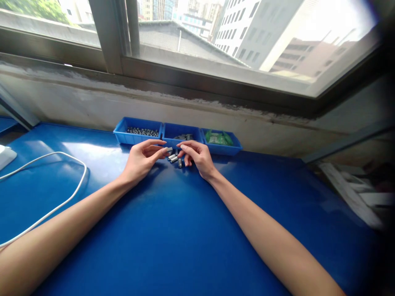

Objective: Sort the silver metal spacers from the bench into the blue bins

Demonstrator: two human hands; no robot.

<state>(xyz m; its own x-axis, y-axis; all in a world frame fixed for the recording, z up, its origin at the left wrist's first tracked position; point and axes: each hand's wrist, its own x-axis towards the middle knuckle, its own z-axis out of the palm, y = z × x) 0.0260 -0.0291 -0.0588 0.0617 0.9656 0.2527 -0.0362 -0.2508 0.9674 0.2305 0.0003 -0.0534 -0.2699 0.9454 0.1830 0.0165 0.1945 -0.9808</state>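
Note:
My left hand (143, 158) pinches a small silver-grey metal piece (169, 150) between thumb and fingertips, just in front of the middle bin. Facing it across a narrow gap is my right hand (197, 156), its thumb and index fingertip together and the other fingers curled. Whatever sits in that pinch is too small to make out. Between and below the two hands lie several short metal pieces (173, 158) in a loose pile, with one dark-ended piece (180, 163) close to my right fingers.
Three blue bins stand by the wall: the left bin (121, 137) holds many small metal parts, the middle bin (168, 130) longer metal pieces, the right bin (236, 144) green and clear items. A white cable (80, 181) loops across the blue table (173, 246). Windows rise behind.

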